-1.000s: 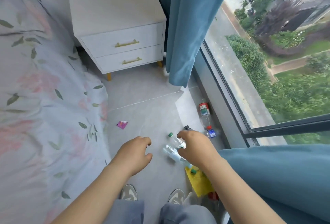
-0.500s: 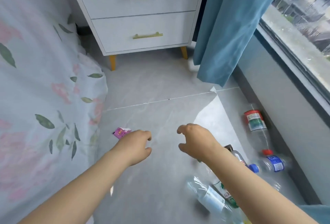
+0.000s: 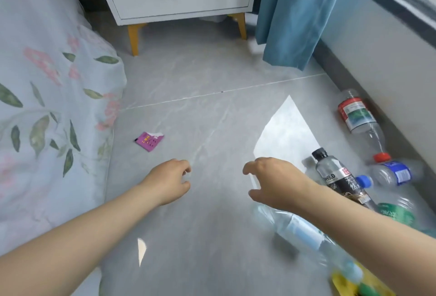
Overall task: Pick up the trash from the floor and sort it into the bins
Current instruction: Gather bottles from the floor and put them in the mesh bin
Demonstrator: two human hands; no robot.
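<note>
Reaching out over the grey floor (image 3: 212, 71), I had both hands empty: my left hand (image 3: 168, 181) hung loosely curled at centre frame, and my right hand (image 3: 273, 182) was spread with fingers hooked, nothing pinched in either. The trash lay in two places. A small pink wrapper (image 3: 149, 141) sat alone left of centre, near the hanging bedsheet (image 3: 47, 107), just above my left hand in the frame. Along the right edge, below the window wall, lay the bottles: a red-labelled bottle (image 3: 356, 114) at the upper right, a black-labelled bottle (image 3: 339, 177) just right of my right wrist, a blue-capped bottle (image 3: 389, 174) beyond it, and a clear bottle (image 3: 297, 227) blurred under my right forearm.

I judged the wrapper to be the next pick, since my hands pointed that way. It lay flat, so I needed to pinch a raised corner with thumb and forefinger rather than scrape at it with my palm. Being light, it might skid toward the sheet if I brushed it. No bins showed anywhere in the frame, so I would have to look for them afterwards.
</note>
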